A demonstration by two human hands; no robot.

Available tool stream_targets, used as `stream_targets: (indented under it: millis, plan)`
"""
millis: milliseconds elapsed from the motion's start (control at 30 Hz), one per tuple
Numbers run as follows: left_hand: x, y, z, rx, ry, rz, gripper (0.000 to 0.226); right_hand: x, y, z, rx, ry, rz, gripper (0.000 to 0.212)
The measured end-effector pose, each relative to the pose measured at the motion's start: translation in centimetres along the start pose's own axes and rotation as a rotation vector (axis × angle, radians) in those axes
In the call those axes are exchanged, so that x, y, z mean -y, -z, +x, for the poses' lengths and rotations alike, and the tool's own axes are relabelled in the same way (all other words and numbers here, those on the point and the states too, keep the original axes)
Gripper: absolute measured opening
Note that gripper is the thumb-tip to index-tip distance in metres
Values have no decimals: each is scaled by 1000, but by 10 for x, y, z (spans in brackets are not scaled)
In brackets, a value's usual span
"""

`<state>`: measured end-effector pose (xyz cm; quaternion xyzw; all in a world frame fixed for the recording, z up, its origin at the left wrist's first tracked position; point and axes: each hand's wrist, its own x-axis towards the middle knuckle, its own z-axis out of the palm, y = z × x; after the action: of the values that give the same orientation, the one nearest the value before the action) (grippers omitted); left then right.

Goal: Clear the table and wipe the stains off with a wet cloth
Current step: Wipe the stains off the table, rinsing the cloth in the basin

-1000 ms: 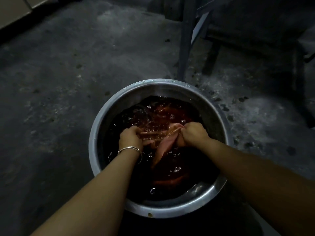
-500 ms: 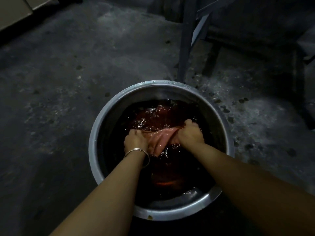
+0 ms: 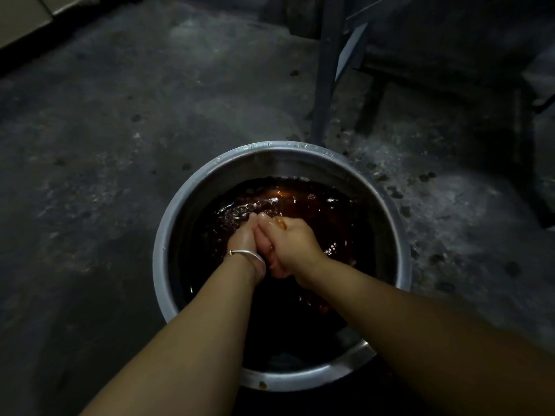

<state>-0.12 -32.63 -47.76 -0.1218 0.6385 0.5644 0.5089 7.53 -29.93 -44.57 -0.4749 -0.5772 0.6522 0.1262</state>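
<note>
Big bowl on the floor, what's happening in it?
A person is washing a cloth in a metal basin of reddish-brown water on the floor. The left hand and right hand are pressed together in the basin, squeezing it; only an orange scrap of it shows.

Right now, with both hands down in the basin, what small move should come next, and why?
Probably lift both hands just clear of the water and wring the cloth over the basin. The left hand and right hand press together round the cloth at the surface, only an orange scrap showing, so it looks soaked, and the water is dark reddish-brown.
</note>
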Motion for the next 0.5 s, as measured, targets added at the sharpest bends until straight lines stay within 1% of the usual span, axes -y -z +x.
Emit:
stream_targets:
  millis: [67,133,167,200,267,333,400,433,467,500]
  plan:
    - [-3,-3,-3,-16,12,28,36,5,-2,7,-68,60,-202,42]
    - [-6,-8,-9,-41,-39,34,41,8,0,16,-121,101,-406,43]
    - [-6,-10,-13,-27,-66,54,45,9,4,20,-141,98,-491,44]
    - [-5,-12,-19,1,-77,72,48,8,8,23,-149,86,-586,44]
    - [-4,-17,-29,45,-82,102,47,4,19,27,-118,78,-807,43]
    - [-4,-16,-27,-11,-136,151,44,-2,32,33,-123,56,-953,44]
    - [0,-8,-11,-146,-252,202,39,-8,44,39,-212,-22,-973,50]
    - [5,-5,-2,-197,-266,218,39,-10,46,41,-237,-82,-957,53]
    - [14,-2,10,-215,-236,226,38,-14,44,41,-232,-142,-899,53]
    - [22,0,22,-207,-186,202,33,-16,37,39,-200,-193,-779,52]
